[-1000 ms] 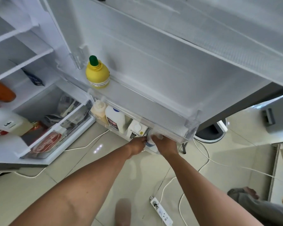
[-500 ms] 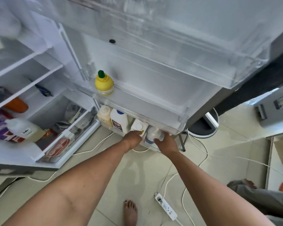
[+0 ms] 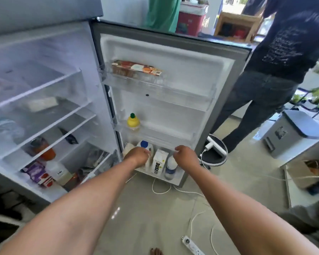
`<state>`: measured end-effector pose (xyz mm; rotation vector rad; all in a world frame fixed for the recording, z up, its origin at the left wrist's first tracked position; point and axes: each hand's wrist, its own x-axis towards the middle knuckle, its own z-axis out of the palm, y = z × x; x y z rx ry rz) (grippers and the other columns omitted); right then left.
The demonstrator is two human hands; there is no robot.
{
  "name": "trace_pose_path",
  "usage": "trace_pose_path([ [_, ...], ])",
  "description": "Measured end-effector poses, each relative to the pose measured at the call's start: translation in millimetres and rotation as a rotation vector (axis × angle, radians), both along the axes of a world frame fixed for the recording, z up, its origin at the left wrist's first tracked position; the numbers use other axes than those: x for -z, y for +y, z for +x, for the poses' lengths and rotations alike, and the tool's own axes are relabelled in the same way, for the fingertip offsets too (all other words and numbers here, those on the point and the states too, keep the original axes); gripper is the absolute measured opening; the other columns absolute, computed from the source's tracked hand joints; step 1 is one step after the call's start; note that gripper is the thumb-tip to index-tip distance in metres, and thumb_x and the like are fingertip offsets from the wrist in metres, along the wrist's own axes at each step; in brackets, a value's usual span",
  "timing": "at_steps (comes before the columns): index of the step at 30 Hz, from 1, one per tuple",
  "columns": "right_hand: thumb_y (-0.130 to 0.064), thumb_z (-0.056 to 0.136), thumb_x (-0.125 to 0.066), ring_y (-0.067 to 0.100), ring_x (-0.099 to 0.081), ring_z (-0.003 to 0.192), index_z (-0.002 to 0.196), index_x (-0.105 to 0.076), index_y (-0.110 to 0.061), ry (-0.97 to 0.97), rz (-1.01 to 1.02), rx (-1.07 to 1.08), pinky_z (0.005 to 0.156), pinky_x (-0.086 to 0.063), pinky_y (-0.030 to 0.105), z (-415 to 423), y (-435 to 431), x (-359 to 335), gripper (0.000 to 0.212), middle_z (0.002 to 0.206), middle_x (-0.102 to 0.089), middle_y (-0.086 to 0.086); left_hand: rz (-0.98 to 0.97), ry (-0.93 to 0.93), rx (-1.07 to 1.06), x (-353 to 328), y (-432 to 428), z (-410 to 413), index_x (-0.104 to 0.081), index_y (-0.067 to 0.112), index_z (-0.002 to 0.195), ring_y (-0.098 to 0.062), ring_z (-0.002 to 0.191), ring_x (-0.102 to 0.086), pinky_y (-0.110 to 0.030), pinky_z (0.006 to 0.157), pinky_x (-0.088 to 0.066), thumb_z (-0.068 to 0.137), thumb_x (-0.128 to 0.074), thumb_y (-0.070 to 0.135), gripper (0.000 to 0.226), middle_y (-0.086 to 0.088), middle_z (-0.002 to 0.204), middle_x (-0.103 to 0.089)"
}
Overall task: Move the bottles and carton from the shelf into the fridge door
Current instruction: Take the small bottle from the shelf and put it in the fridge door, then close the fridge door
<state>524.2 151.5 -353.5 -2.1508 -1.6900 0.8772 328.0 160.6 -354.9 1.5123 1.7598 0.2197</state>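
while the carton point(image 3: 159, 162) stands in the bottom door rack point(image 3: 174, 178) between two bottles, your left hand point(image 3: 138, 155) rests half-closed on the blue-capped bottle point(image 3: 145, 147) and your right hand point(image 3: 185, 155) hangs curled, holding nothing; a careless pull may tip them together.

Bottom door shelf point(image 3: 161, 178): white jug with blue cap point(image 3: 145, 145), carton point(image 3: 159, 161), white bottle point(image 3: 170, 167) side by side. Middle door shelf point(image 3: 164, 138): yellow bottle point(image 3: 133, 122).
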Motion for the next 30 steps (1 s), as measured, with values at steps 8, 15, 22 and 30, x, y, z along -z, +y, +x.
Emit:
trace_pose_path([
  [8, -0.030, 0.093, -0.048, 0.027, -0.063, 0.108, 0.125, -0.062, -0.018, -0.035, 0.384, -0.017, 0.093, -0.050, 0.039, -2.7, -26.8, -156.3, 0.037, 0.125, -0.065, 0.007, 0.300, 0.022, 0.092, -138.0, -15.4, -5.8, -0.070, 0.030, 0.106, -0.022, 0.110, -0.062, -0.028, 0.088, -0.047, 0.093, -0.047, 0.025, 0.027, 0.002, 0.126, -0.066],
  [15, -0.029, 0.094, -0.047, 0.028, -0.062, 0.108, 0.125, -0.063, -0.017, -0.098, 0.576, 0.023, 0.095, -0.050, 0.044, 29.5, -15.9, -234.4, 0.036, 0.124, -0.065, 0.009, 0.567, 0.115, 0.160, -220.6, 0.4, 22.9, -0.069, 0.030, 0.114, -0.024, 0.117, -0.059, -0.034, 0.096, -0.049, 0.093, -0.043, 0.029, 0.033, 0.002, 0.129, -0.065],
  [22, -0.032, 0.094, -0.049, 0.027, -0.050, 0.122, 0.131, -0.056, -0.017, -0.178, 0.707, 0.143, 0.103, -0.041, 0.045, 93.3, 33.8, -269.1, 0.041, 0.133, -0.056, 0.008, 0.779, 0.250, 0.110, -267.1, 68.3, 64.6, -0.055, 0.029, 0.131, -0.028, 0.127, -0.051, -0.040, 0.104, -0.041, 0.092, -0.043, 0.031, 0.041, -0.003, 0.142, -0.053],
  [30, -0.034, 0.099, -0.042, 0.022, -0.027, 0.144, 0.148, -0.034, -0.014, -0.013, 0.664, 0.089, 0.116, -0.026, 0.047, 135.1, 100.9, -278.6, 0.053, 0.157, -0.031, 0.005, 0.859, 0.305, 0.154, -292.0, 143.4, 135.3, -0.041, 0.021, 0.144, -0.023, 0.147, -0.025, -0.045, 0.119, -0.020, 0.099, -0.037, 0.035, 0.048, -0.002, 0.156, -0.036],
])
